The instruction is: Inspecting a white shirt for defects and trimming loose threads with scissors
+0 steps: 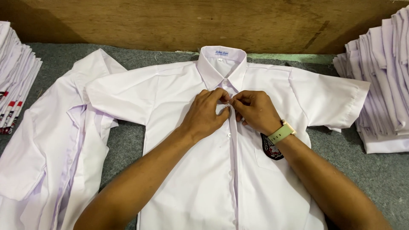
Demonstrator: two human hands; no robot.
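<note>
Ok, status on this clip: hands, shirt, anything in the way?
Left hand and right hand both pinching the placket just below the collar. White shirt flat, front up. Nothing obstructing; another shirt lies alongside.

White short-sleeved shirt lies flat, front up, on grey felt table, collar toward wooden board. Left hand and right hand meet at the placket just below the collar, fingertips pinching the top button. Second white shirt lies alongside at left; folded stacks stand at both edges.
</note>
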